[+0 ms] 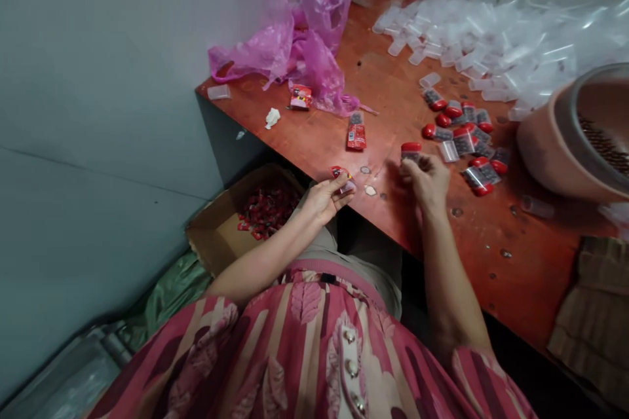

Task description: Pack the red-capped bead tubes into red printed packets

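Person's left hand [323,200] has thumb and fingers pinching a small glossy red printed packet [337,172] by the near edge of the scuffed reddish counter [393,88]. Right hand [429,182] fingers pinch 1 red-capped container [411,147], clear plastic, dark fill; counter contact unclear. Beside it, loose cluster of similar capped containers [464,139]; behind, heap of translucent plastic tubes [457,33]; right, smooth round bucket [548,144]. Crinkled magenta bag [314,55] at far left; cardboard box [213,236] of red packets below.
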### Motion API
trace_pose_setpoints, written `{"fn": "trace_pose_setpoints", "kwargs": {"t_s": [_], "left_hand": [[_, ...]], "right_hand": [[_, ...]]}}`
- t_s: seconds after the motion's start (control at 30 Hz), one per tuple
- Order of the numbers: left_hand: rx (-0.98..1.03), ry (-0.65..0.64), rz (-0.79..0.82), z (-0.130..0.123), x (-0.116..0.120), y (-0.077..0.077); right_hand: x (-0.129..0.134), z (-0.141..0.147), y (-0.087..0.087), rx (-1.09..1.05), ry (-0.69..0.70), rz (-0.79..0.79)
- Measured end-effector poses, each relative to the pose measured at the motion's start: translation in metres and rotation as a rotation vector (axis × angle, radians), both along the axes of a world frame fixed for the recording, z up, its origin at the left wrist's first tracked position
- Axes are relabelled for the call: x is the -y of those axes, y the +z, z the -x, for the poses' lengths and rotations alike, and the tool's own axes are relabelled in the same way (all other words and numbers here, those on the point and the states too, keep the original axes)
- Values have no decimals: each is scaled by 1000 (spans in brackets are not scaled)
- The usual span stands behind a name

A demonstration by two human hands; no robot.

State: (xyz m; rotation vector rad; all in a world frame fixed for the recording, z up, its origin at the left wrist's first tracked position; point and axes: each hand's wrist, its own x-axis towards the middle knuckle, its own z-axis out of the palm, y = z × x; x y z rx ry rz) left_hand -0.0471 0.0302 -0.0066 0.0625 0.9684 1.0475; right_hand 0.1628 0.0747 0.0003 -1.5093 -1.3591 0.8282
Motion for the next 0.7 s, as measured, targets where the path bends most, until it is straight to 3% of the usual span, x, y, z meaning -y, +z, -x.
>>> {"fn": "trace_pose_setpoints", "kwargs": {"t_s": [0.13, 0.23, 0.43, 0.7], "left_hand": [[114, 110, 32, -6, -1, 0], [156, 149, 28, -14, -3, 5], [147, 81, -16, -26, 1, 14], [10, -170, -288, -21, 3, 15]], "right_hand": [[70, 48, 3, -261, 44, 135], [100, 73, -1, -290, 33, 161], [103, 81, -8, -257, -49, 145], [100, 74, -2, -392, 39, 185]]}}
